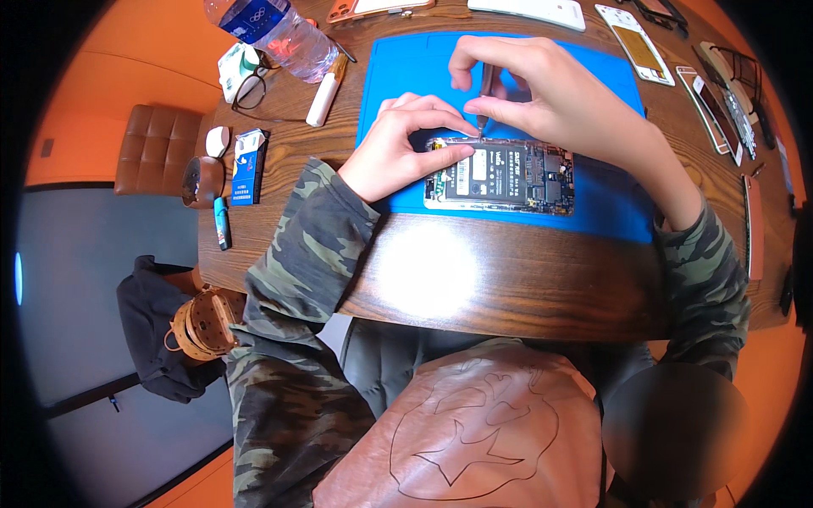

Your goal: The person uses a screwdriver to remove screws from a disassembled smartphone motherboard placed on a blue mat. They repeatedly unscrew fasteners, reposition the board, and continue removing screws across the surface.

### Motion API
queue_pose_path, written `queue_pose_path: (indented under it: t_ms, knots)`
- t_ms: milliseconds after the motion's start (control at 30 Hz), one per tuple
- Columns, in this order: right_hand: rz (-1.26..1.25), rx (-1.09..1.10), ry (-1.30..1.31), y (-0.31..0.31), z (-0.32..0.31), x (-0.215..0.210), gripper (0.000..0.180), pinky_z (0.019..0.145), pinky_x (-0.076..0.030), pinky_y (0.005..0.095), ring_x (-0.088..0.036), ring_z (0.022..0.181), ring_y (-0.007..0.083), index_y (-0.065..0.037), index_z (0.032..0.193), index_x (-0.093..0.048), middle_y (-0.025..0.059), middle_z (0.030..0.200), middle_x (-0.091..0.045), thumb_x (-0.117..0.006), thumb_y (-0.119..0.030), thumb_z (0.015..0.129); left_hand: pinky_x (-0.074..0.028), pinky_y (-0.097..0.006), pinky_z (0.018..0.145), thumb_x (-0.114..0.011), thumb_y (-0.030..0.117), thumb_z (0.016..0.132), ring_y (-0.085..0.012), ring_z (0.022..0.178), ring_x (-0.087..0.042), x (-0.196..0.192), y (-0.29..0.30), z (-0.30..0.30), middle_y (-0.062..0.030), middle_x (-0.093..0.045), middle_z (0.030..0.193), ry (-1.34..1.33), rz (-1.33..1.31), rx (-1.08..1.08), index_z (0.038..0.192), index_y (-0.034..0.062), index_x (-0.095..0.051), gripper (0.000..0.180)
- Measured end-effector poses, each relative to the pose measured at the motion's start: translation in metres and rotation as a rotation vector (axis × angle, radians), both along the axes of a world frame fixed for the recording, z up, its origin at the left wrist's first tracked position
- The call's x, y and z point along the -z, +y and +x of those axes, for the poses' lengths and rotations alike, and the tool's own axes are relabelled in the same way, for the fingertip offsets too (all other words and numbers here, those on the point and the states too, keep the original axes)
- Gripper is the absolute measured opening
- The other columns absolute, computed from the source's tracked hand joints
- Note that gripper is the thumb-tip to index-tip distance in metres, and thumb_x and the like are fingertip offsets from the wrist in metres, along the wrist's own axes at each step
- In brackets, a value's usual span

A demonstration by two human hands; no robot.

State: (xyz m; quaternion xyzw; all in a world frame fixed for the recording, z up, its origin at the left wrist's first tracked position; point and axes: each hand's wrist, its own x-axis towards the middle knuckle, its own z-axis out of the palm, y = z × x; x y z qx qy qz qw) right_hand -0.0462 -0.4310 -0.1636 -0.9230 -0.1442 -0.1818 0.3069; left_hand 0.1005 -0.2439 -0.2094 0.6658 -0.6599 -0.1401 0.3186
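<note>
An opened phone [500, 179] lies on the blue work mat [406, 68], its black battery and circuit board bare. Above its far edge, my right hand [542, 89] grips a small screwdriver [485, 93] between thumb and fingers. The screwdriver stands nearly upright, its tip at the phone's far rim. My left hand [411, 144] rests on the phone's left end, with thumb and forefinger spread along the frame near the tip. Its other fingers are bent over the mat, and I see nothing held in them.
A water bottle [284, 38], a white lighter-like stick [323, 100], glasses [250, 88], a blue box [247, 168], a brown bowl [203, 182] and a blue marker [222, 223] stand or lie at left. Several phone parts, including a white frame [635, 46], line the far right.
</note>
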Motion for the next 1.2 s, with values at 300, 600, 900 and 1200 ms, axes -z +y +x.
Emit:
queue_pose_path:
  t_ms: [300, 600, 900, 1200]
  knots:
    - [-0.077, 0.124, 0.008, 0.008, -0.004, -0.003, 0.02, 0.078, -0.049, 0.0386, -0.061, 0.085, 0.0272, -0.007, 0.1, -0.056, 0.0076, 0.092, -0.063, -0.068, -0.013, 0.086, -0.034, -0.035, 0.098, -0.079, 0.026, 0.081, -0.018, 0.102, -0.058, 0.002, -0.004, 0.001, -0.0001, -0.069, 0.098, 0.15, 0.005, 0.013, 0.099, 0.0156, -0.077, 0.021]
    - [-0.153, 0.193, -0.01, 0.01, -0.006, -0.007, 0.017, 0.07, -0.05, 0.0405, -0.066, 0.076, 0.0296, -0.004, 0.092, -0.057, 0.0125, 0.075, -0.065, -0.065, -0.019, 0.089, -0.034, -0.034, 0.092, -0.079, 0.024, 0.081, -0.0126, 0.092, -0.056, 0.006, -0.009, -0.001, 0.0037, -0.067, 0.089, 0.143, 0.015, -0.035, 0.092, 0.0151, -0.076, 0.015]
    - [-0.107, 0.003, 0.119, -0.003, -0.011, -0.017, 0.017, 0.08, -0.047, 0.0412, -0.059, 0.085, 0.0292, -0.005, 0.1, -0.053, 0.0099, 0.09, -0.06, -0.064, -0.008, 0.087, -0.035, -0.032, 0.086, -0.08, 0.024, 0.08, -0.0121, 0.083, -0.056, 0.006, -0.012, -0.003, 0.003, -0.066, 0.081, 0.135, -0.034, -0.031, 0.088, 0.0143, -0.077, 0.013]
    - [0.044, 0.018, -0.056, -0.02, -0.004, -0.014, 0.018, 0.075, -0.051, 0.0393, -0.065, 0.087, 0.0247, -0.007, 0.106, -0.058, 0.0096, 0.095, -0.063, -0.063, -0.006, 0.089, -0.046, -0.03, 0.081, -0.08, 0.01, 0.078, -0.0159, 0.085, -0.059, 0.004, -0.009, -0.011, -0.003, -0.07, 0.084, 0.036, -0.103, -0.063, 0.088, 0.0064, -0.079, 0.011]
